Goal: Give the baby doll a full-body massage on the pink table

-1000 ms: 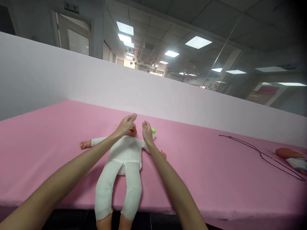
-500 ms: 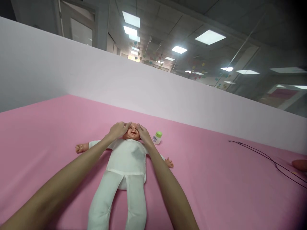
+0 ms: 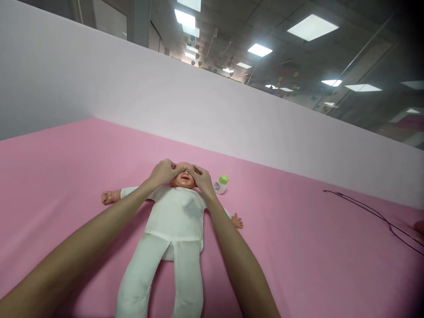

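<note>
Along both sides of the head of the white-clothed doll, the left hand and right hand curve loosely, thumbs laid across the eyes rather than clenched on anything — how hard they press I cannot tell. That glossy head looks firm and perhaps slippery, so flat thumbs and cupped palms should suit it, while the clothed body is probably softer, best supported beneath head and back. Outward from this hold, the doll lies face up on the pink cover, legs toward the person — a green-capped bottle just beside the right hand.
</note>
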A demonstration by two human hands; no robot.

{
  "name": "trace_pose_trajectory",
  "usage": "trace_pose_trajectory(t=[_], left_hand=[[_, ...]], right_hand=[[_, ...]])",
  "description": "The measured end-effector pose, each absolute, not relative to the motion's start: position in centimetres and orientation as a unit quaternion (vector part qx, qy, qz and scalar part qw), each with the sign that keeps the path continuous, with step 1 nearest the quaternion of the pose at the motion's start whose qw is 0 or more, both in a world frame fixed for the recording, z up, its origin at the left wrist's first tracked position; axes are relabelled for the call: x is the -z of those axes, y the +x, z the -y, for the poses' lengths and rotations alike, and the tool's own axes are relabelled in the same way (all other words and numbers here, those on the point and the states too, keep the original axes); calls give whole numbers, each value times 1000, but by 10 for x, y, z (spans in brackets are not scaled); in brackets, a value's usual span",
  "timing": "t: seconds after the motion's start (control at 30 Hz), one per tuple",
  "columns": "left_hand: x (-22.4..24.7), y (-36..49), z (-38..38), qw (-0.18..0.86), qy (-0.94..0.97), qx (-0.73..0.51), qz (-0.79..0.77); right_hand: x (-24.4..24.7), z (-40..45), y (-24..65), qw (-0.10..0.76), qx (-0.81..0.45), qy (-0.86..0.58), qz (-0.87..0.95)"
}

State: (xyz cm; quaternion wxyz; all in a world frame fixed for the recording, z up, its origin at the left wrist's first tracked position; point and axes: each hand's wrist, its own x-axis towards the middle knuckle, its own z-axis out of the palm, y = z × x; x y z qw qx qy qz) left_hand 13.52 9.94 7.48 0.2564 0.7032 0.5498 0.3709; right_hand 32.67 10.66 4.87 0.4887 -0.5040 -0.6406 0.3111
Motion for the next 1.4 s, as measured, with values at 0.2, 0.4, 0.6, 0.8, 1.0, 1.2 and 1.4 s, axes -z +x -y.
trace_pose_trajectory(t=[0.2,0.4,0.6,0.8,1.0,1.2,1.4], left_hand=[[-69,129,-107,303,687,-387,-535],[-71,132,-103,276,692,-388,-542],[-70,131,-104,254,703,-383,-543],[-69,132,-105,256,709,-377,-538],[-84,127,-97,223,750,-331,-527],[-104,117,-85,276,833,-264,-399],[-101,106,-97,319,824,-246,-398]], right_hand=[[-54,-100,330,482,-350,-519,613],[-58,-98,327,488,-349,-495,629],[-56,-98,328,493,-347,-510,613],[-57,-97,327,485,-342,-499,632],[-73,-89,338,424,-303,-495,695],[-93,-78,355,305,-351,-457,758],[-85,-87,370,291,-389,-433,759]])
